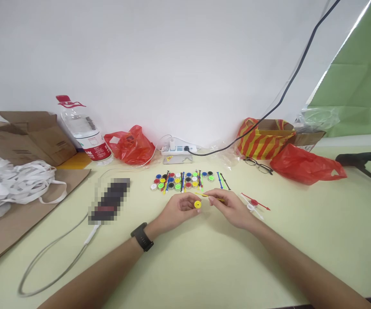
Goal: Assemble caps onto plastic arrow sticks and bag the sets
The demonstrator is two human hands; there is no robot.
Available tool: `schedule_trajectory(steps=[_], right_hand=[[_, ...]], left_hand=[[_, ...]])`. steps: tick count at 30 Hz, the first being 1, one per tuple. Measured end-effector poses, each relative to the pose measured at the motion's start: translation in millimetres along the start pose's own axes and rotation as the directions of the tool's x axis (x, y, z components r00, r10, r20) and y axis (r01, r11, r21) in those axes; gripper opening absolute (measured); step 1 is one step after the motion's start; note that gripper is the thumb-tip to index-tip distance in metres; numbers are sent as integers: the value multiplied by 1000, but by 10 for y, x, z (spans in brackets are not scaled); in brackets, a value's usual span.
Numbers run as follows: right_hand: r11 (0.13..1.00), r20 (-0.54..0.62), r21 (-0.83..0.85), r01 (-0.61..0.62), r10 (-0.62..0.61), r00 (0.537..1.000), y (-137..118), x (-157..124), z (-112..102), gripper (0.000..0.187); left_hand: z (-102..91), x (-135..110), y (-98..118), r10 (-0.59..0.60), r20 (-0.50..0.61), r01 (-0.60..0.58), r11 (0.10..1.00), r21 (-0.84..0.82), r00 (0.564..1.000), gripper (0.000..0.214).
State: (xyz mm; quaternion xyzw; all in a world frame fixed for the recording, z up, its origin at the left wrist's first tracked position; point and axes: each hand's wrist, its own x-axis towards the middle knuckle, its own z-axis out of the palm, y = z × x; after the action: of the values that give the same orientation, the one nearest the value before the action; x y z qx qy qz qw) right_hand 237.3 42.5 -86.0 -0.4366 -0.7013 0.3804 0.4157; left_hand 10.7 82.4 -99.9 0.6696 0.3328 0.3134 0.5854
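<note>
My left hand [179,210] pinches a small yellow round bobbin [197,204] just above the pale yellow table [204,257]. A black watch sits on that wrist. My right hand [233,209] is closed on a thin yellow stick [208,196], whose tip points left toward the bobbin. Just beyond both hands lie several small coloured bobbins [180,180] in rows, with several coloured sticks [222,180] among and beside them. To the right of my right hand lie a red stick [259,203], a red bobbin [254,202] and a white one.
A power strip [178,150] with a black cable sits at the wall. Red bags [131,146] [304,165], a striped bag [262,139], glasses [258,165], a water bottle [87,135], cardboard boxes [27,135] and white straps [14,182] ring the table. A dark device [110,201] with a grey cable lies at left.
</note>
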Motion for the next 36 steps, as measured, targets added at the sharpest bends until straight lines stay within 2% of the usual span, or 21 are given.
schedule_trajectory(steps=[3,9,16,20,23,29,36], right_hand=[[998,43,-1,58,-58,997,-19,-28,54,30],[993,66,104,59,-66,996,43,-48,133,19],[998,58,42,48,-51,997,72,-42,147,22],[997,31,37,69,-70,997,58,-45,153,14],[996,9,-17,92,-92,996,55,-46,152,8],[980,23,-173,102,-100,995,121,-45,114,13],[935,83,-273,225,-210,974,85,-60,74,15]], left_hand=[[4,-1,12,1,25,0,1000,-19,1000,36],[28,-13,52,21,58,-20,1000,-22,998,33],[23,-21,93,79,49,-82,995,55,996,30],[37,-28,81,104,48,-108,991,80,993,29],[55,-39,62,142,10,-142,981,130,990,27],[82,-68,50,195,-27,-186,962,200,980,25],[72,-71,3,242,-61,-216,936,279,968,23]])
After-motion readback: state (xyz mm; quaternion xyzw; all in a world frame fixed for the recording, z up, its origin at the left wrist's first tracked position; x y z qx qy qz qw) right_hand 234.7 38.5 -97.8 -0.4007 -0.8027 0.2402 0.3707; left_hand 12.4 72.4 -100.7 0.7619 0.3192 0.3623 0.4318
